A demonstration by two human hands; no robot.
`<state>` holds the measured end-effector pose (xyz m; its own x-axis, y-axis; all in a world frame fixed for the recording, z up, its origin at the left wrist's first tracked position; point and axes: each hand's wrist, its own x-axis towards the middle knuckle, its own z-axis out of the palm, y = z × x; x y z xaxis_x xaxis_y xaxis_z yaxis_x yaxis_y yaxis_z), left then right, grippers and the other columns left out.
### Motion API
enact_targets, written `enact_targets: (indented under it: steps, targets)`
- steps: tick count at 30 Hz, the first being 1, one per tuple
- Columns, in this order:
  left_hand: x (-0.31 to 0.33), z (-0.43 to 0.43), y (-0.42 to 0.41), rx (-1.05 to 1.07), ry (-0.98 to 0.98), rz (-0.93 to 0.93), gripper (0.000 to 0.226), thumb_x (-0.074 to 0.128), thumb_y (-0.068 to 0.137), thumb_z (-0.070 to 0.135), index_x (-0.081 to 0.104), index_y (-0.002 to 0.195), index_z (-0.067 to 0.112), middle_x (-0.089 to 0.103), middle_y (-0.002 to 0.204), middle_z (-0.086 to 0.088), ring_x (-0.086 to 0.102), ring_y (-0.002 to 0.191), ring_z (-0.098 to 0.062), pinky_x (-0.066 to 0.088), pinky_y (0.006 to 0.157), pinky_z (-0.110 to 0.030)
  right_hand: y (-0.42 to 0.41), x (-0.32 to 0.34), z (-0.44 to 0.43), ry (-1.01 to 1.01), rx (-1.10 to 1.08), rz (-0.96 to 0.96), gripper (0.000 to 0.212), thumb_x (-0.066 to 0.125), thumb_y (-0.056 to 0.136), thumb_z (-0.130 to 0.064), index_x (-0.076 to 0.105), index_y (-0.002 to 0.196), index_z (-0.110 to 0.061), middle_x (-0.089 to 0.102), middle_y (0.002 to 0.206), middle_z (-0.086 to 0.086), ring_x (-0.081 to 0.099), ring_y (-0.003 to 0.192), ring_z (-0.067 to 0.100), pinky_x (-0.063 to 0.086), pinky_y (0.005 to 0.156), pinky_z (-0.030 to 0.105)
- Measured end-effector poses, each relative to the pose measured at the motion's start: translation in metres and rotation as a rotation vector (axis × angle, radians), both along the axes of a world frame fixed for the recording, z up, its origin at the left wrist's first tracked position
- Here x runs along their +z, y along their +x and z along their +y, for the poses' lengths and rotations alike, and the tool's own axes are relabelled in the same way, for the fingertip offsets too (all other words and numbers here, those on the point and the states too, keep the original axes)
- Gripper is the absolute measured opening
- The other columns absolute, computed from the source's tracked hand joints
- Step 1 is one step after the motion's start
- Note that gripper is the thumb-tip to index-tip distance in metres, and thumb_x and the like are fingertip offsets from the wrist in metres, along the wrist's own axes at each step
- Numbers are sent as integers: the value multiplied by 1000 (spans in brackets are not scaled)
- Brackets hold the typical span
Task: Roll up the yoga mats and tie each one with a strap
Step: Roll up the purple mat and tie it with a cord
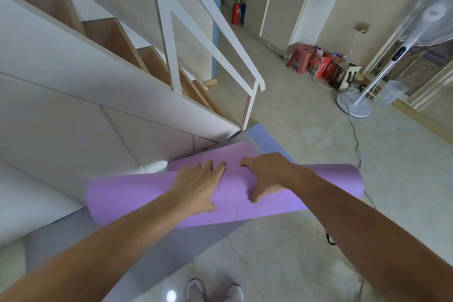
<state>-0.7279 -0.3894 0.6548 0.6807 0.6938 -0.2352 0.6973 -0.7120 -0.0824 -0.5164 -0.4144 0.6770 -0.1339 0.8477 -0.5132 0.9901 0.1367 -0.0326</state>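
The purple mat [147, 193] lies across the floor in front of me, mostly rolled into a thick tube, beside the white stair panel [73, 130]. From what I can see, it is soft foam: light, springy and likely to loosen if I ease off, so I judge it needs steady downward pressure near the middle of the roll, where it bends least.

My left hand [196, 185] rests flat on top of the roll, fingers spread and pressing rather than closed around anything; that grip is open, palm down. Just beside it, my right hand [264, 175] curls over the roll's far edge, fingertips hooked on the mat and thumb tucked on the near side, so this grip is clasping the mat itself.

The mat's surface is matte lilac with a faint seam line running across it. Beyond my hands a short unrolled stretch runs towards the stairs. A grey-blue mat [267, 140] lies flat beneath it. A thin black loop [329, 239] on the floor by my right forearm may be a strap; I cannot tell.
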Motion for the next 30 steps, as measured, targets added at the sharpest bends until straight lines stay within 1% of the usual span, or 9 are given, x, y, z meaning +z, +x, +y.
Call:
enact_targets:
  steps: [3,6,10,13,16,20,24,27,30]
  targets:
    - [-1,3,-2,83,-88,-56,65,73,69,44,44,123,20,55,98,1,58,81,-25,37,62,-31,-2,-3,-5,-14,-2,46,92,77,62,-57,32,139,-36,62,116,-5,60,94,19,46,76,32]
    - [2,18,-2,189,-361,-112,63,78,60,50,49,110,27,59,92,8,55,80,-20,44,66,-31,2,-16,-11,95,129,-69,114,76,59,-65,17,152,-33,44,137,-4,49,120,22,41,96,38]
    - [7,27,4,237,-617,-143,73,82,60,49,50,123,35,60,112,11,59,99,-16,51,82,-30,11,-13,1,55,138,-82,87,73,64,-65,36,136,-35,58,119,-4,58,108,23,43,79,34]
    - [0,19,20,122,-348,-40,97,80,61,56,31,140,29,54,121,5,59,105,-22,44,76,-32,23,-9,19,-95,68,12,74,76,56,-66,47,119,-37,64,102,-8,61,96,21,49,79,35]
    - [-15,16,40,167,-180,-35,83,79,61,56,41,127,22,57,111,2,62,96,-26,40,68,-33,39,-10,36,-187,50,95,75,78,56,-63,48,120,-38,63,104,-11,60,101,20,50,85,37]
    - [-14,33,58,438,-498,-168,58,84,57,53,53,100,28,59,88,11,58,83,-19,42,65,-29,59,-19,45,-29,319,-19,117,79,58,-65,17,152,-35,46,139,-4,48,125,23,40,100,40]
    - [-11,39,80,541,-712,-280,73,89,62,45,55,124,27,63,118,6,60,105,-17,48,90,-28,81,-17,71,28,442,32,78,77,60,-62,45,125,-34,60,106,-7,59,100,23,46,79,35]
    - [-14,26,101,464,-438,-145,102,83,66,55,32,148,23,52,137,2,55,120,-24,43,98,-31,95,-7,93,-100,427,63,59,76,56,-64,51,101,-35,53,81,-15,56,86,16,44,70,31]
    - [-21,16,115,486,-164,-77,85,73,69,56,37,139,24,55,127,1,59,111,-26,47,90,-34,102,-12,101,-151,389,93,66,76,52,-66,50,107,-39,60,95,-18,59,97,17,48,81,32]
